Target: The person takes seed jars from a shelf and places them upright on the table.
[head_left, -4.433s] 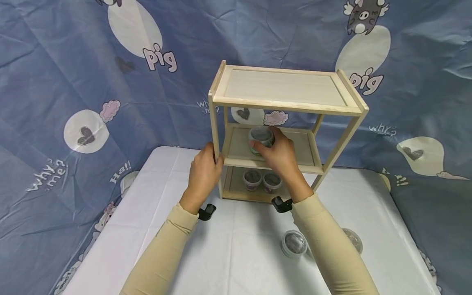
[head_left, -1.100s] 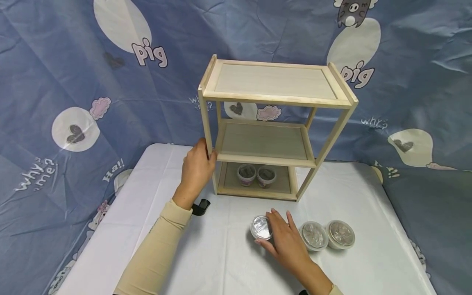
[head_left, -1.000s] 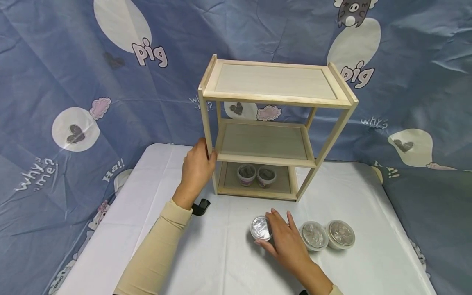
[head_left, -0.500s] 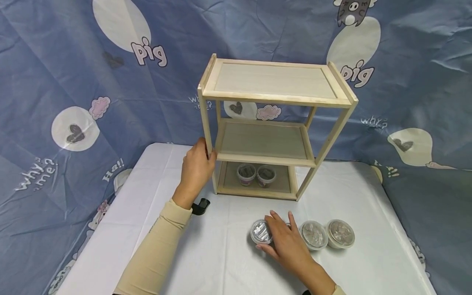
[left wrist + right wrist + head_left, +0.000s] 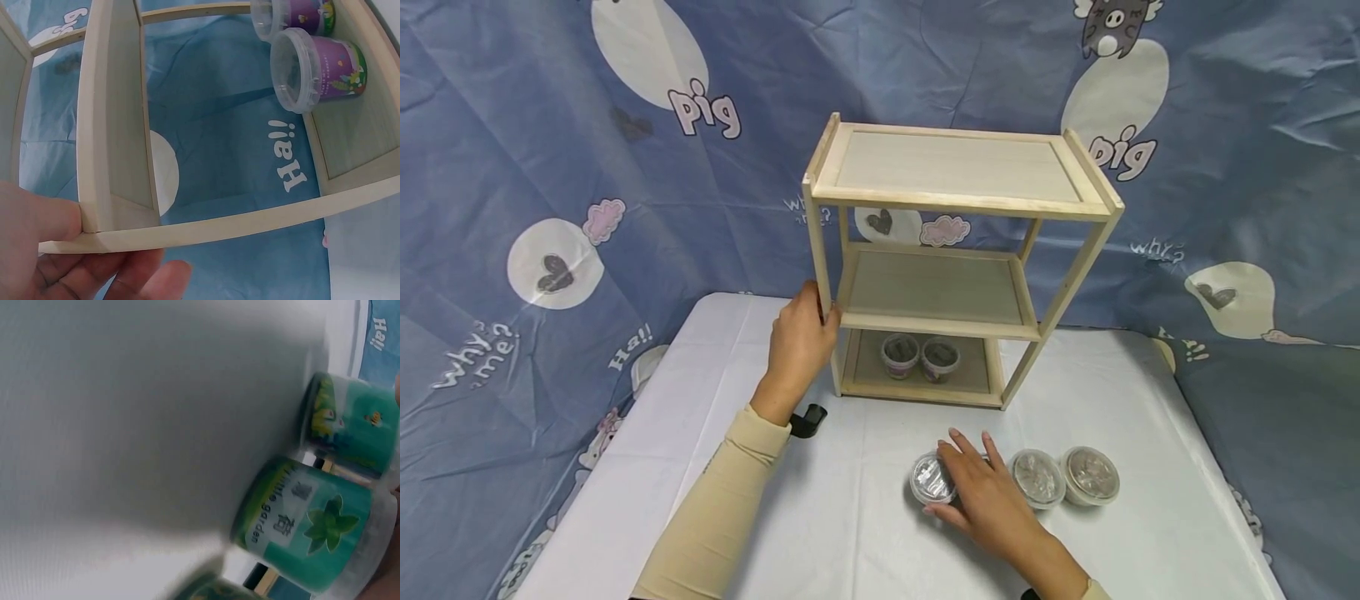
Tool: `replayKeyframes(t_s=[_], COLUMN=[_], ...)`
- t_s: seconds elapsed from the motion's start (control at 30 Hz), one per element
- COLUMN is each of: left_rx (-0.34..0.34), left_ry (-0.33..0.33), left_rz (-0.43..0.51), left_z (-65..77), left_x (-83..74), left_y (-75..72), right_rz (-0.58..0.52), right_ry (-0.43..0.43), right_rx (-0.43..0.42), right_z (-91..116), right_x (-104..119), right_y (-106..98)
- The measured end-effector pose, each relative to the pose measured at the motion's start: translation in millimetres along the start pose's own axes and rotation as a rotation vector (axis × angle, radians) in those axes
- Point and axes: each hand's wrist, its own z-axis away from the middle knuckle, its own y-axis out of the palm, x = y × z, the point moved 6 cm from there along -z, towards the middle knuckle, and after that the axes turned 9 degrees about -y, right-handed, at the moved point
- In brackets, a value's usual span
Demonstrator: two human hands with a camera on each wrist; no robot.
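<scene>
My left hand (image 5: 802, 343) grips the left front post of a small wooden shelf rack (image 5: 958, 325), thumb on one side and fingers behind, as the left wrist view also shows. On the white table my right hand (image 5: 988, 496) holds a small clear-lidded tub (image 5: 931, 480), thumb at its near side and a finger at its far side. Another tub is mostly hidden under that hand. To its right stand a second visible tub (image 5: 1037, 478) and a third tub (image 5: 1090, 476). Green labels with a plant picture show on a tub (image 5: 306, 525) in the right wrist view.
Two purple-labelled tubs, a left one (image 5: 899, 356) and a right one (image 5: 939, 359), stand on the rack's bottom shelf (image 5: 973, 379). A blue printed cloth (image 5: 625, 167) hangs behind the white table (image 5: 805, 517).
My right hand has come down from the middle shelf, where it held a tub, to the table. Over the last second the tub under it slides slightly nearer me. My left hand stays on the post.
</scene>
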Motion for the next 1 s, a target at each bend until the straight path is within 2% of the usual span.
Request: replayKeyframes(t_s=[0.3, 1.0], left_rx=[-0.008, -0.005], left_ry=[0.004, 0.002], left_rz=[0.001, 0.006], left_z=[-1.4, -1.6], left_x=[0.0, 2.4], left_y=[0.5, 2.6], right_rz=[0.002, -0.081], right_ry=[-0.003, 0.011], right_rx=[0.039, 0.036], right_z=[2.1, 0.7], right_x=[-2.4, -1.7], right_y=[-2.8, -9.6])
